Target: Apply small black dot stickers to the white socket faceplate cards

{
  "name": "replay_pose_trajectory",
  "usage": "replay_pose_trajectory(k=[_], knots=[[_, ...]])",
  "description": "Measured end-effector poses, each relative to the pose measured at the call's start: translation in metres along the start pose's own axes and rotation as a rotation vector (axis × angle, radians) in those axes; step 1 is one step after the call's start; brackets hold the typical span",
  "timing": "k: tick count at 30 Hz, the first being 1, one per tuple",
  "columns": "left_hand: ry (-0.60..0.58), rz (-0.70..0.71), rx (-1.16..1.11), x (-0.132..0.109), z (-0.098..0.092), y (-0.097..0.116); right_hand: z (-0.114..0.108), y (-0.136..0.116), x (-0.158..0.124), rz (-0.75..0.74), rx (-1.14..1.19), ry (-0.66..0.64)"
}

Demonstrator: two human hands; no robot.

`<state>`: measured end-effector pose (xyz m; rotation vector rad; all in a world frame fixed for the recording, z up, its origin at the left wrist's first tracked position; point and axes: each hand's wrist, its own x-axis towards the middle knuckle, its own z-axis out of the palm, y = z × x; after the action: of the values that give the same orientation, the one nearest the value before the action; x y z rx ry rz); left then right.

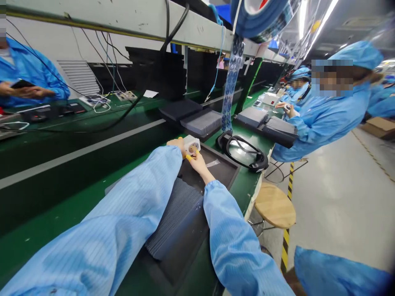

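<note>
A small white plug-like block with a round face is held in both hands above a black tray. My left hand wraps its far side, fingers closed on it. My right hand pinches its near side with yellow finger cots on the fingertips. A small clear film piece lies in the tray just right of my right hand. Both arms are in light blue sleeves.
A grey ribbed stack lies under my forearms. A black-framed magnifier rests to the right, near the bench edge. A blue label strip hangs ahead. Co-workers in blue work at right and far left. A wooden stool stands below.
</note>
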<state>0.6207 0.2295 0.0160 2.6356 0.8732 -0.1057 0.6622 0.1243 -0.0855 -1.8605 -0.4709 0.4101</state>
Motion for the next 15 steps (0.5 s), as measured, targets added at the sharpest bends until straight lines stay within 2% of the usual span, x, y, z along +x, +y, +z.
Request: replay_pose_trajectory(k=[5,8,11,15], knots=[[0.081,0.024,0.038,-0.01,0.008,-0.001,-0.002,0.001,-0.01,-0.066,-0.237,0.113],[0.065,0.004,0.032,-0.017,0.005,0.003,-0.009,-0.001,-0.015,-0.077,-0.356,0.159],[0.071,-0.013,0.027,-0.035,-0.02,-0.015,-0.014,-0.012,-0.02,-0.104,-0.426,0.139],[0.196,0.039,0.065,-0.097,-0.066,-0.068,-0.013,-0.039,-0.032,-0.162,-0.439,0.063]])
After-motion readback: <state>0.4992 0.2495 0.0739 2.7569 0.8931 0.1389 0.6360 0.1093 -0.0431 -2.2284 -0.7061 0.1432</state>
